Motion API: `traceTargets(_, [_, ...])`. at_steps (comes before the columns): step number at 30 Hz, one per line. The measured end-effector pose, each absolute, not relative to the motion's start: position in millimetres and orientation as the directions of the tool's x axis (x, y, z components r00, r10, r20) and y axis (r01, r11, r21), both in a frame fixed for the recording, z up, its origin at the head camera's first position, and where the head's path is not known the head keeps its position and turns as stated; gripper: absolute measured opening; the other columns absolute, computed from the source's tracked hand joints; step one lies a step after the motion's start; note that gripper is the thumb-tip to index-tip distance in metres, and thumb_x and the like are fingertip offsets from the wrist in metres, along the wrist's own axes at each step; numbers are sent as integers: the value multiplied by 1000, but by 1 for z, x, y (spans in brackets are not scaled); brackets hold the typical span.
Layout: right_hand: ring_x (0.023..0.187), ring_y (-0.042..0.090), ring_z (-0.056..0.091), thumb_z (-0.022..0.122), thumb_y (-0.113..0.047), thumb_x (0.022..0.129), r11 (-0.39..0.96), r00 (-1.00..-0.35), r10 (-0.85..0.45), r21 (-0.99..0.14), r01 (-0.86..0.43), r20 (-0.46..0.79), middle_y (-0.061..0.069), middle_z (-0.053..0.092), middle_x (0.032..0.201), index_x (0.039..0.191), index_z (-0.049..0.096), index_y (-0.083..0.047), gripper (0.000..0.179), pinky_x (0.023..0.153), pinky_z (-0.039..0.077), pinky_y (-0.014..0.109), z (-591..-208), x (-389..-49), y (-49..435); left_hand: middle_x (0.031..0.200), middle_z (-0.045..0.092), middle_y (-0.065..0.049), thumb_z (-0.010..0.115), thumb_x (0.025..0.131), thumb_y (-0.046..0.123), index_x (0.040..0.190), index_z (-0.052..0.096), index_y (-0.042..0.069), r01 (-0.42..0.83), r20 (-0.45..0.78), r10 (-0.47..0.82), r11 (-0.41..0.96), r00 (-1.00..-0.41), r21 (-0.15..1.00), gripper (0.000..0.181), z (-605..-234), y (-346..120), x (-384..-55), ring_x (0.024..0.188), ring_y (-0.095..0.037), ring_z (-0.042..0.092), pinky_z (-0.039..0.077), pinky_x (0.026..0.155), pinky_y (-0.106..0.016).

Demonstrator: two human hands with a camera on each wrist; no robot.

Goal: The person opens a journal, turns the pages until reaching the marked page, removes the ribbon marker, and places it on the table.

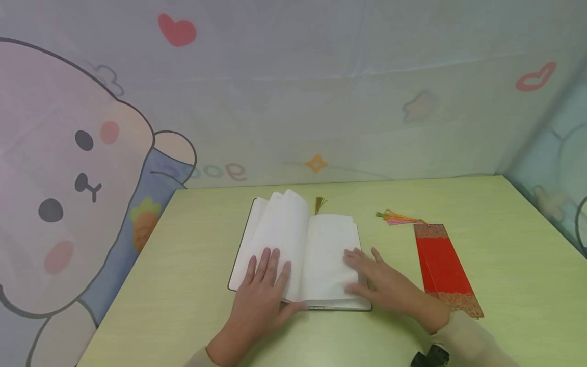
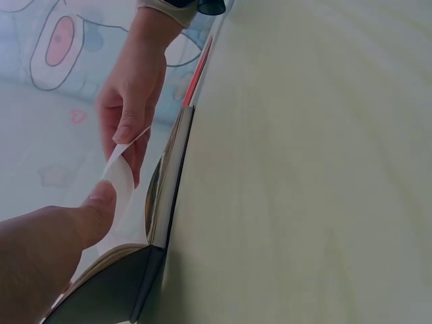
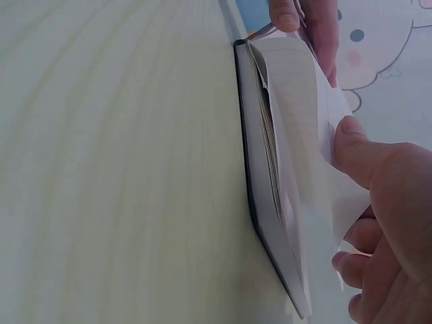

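Observation:
An open notebook [image 1: 327, 255] with blank-looking pages and a dark cover lies on the table. My left hand [image 1: 261, 298] rests on its left pages, fingers straight and the thumb near the lower edge by the spine. At the right edge of the book, my right hand [image 1: 382, 280] holds a page [image 3: 293, 115]. In the right wrist view its thumb [image 3: 351, 142] lies on one face of this lifted, bent sheet, with curled fingers behind it. Faint ruled lines show on the sheet there. A brownish tassel [image 1: 319, 205] sticks out past the book's top.
To the right of the notebook lies a red bookmark-like strip [image 1: 445, 265] with patterned ends and coloured tassels [image 1: 399, 218]. The pale table [image 1: 183, 255] ends at a cartoon-printed cloth backdrop [image 1: 293, 102]. A dark cable [image 1: 581, 224] hangs at the far right.

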State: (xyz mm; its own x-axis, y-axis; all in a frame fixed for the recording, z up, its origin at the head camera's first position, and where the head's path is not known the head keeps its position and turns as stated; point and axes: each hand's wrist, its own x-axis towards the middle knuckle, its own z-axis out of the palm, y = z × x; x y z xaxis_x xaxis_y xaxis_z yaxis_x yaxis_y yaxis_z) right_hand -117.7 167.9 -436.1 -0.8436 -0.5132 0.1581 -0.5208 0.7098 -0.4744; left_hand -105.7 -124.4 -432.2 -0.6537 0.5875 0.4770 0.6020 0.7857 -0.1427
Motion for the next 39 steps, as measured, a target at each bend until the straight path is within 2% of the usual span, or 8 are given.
traceTargets(14, [136,29,26,53,-53,88,699,-832,-531,-472,-537,161,11,34,146,138,43,-2,72,109,12,52,-438,-115,167,133,46,-26,58,77,63,118,59,-2,607,513,591,778,-623,-160,77,-434,-122,-106,126,-40,39,30,103,-53])
traceTargets(22, [137,27,23,50,-44,93,694,-850,-502,-513,-505,158,10,28,149,142,35,-1,67,109,12,52,-438,-113,171,132,47,-27,53,82,61,120,58,-2,619,526,596,770,-607,-159,75,-434,-123,-107,126,-39,40,30,103,-52])
traceTargets(34, [138,25,20,47,-48,94,695,-882,-460,-575,-431,105,7,24,151,146,25,-3,72,110,11,48,-435,-114,176,134,45,-26,52,84,59,123,55,-2,616,510,599,772,-618,-160,73,-433,-127,-106,129,-37,37,30,104,-49])
traceTargets(37, [138,25,20,47,-50,93,696,-888,-452,-587,-413,88,6,25,151,146,26,-4,73,110,11,48,-436,-114,176,133,46,-26,47,87,58,117,56,-6,622,529,599,766,-601,-162,71,-434,-128,-107,127,-38,39,31,103,-50])
traceTargets(39, [138,26,20,46,-51,93,697,-890,-449,-591,-406,83,7,25,151,146,26,-5,73,110,11,48,-437,-114,176,134,45,-27,43,90,58,120,53,-9,625,545,592,766,-593,-151,74,-435,-128,-107,127,-38,39,32,102,-49])
